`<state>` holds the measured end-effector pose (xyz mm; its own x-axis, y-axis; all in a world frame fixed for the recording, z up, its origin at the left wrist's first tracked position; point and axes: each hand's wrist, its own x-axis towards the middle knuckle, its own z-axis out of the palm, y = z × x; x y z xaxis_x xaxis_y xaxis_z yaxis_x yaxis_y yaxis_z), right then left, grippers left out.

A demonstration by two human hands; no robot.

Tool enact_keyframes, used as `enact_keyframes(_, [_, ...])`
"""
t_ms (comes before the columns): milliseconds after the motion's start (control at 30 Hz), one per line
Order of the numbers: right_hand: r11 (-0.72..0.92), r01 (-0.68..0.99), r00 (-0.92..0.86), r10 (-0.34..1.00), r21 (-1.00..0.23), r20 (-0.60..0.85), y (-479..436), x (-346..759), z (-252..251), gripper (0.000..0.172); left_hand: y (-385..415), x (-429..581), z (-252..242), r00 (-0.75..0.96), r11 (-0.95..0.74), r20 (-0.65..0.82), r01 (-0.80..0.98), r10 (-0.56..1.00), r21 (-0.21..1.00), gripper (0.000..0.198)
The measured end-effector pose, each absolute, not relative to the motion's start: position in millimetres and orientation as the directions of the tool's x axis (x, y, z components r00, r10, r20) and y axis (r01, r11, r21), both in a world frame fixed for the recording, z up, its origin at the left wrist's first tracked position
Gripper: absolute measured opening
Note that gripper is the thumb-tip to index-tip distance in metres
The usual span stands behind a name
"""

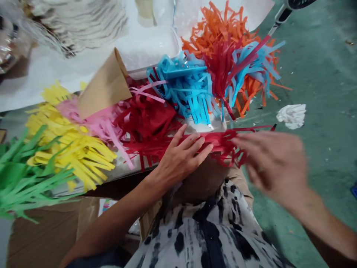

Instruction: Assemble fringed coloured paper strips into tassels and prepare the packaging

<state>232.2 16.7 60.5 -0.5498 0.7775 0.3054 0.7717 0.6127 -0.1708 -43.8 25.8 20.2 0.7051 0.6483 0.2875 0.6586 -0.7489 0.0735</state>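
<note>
Red paper fringe [208, 142] sits under the flat, spread fingers of the left hand [180, 159], pressed on a white form [205, 126]; the blurred right hand [272, 167] spreads open over its end, near blue fringe [181, 85] and orange fringe [220, 35]

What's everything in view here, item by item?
Red paper fringe: one, red, centre, under the left hand.
Dark red fringe: one bunch, dark red, centre.
Blue fringe: two bunches, bright blue, upper centre.
Orange fringe: one bunch, orange, top centre.
Pink fringe: one bunch, pink, left of centre.
Yellow fringe: one bunch, yellow, left.
Green fringe: one bunch, green, far left.
Paper cone: one, brown, upper left of centre.
Crumpled tissue: one, white, on the floor, right.
Floor: one, green, right.
Shirt: one, black and white, bottom centre.
Left hand: one, flat on the red paper fringe.
Right hand: one, blurred, at the fringe's right end.
</note>
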Motion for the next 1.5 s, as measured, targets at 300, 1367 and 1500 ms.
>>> enact_keyframes(300, [0.635, 0.727, -0.633, 0.767, -0.260, 0.102, -1.4, 218.6, 9.6, 0.063, 11.1, -67.2, 21.2, 0.714, -0.745, 0.215, 0.654, 0.666, 0.133, 0.048])
enact_keyframes(1367, [0.620, 0.752, -0.541, 0.774, -0.223, 0.328, 35.8, 206.7, 16.3, 0.026, 23.8, -31.4, 19.2, 0.429, -0.524, 0.320, 0.784, 0.845, 0.332, 0.016])
enact_keyframes(1500, [0.562, 0.770, -0.477, 0.821, -0.302, 0.313, 41.1, 201.6, 16.9, 0.017, 32.3, -39.2, 23.6, 0.431, -0.504, 0.263, 0.772, 0.863, 0.387, 0.019])
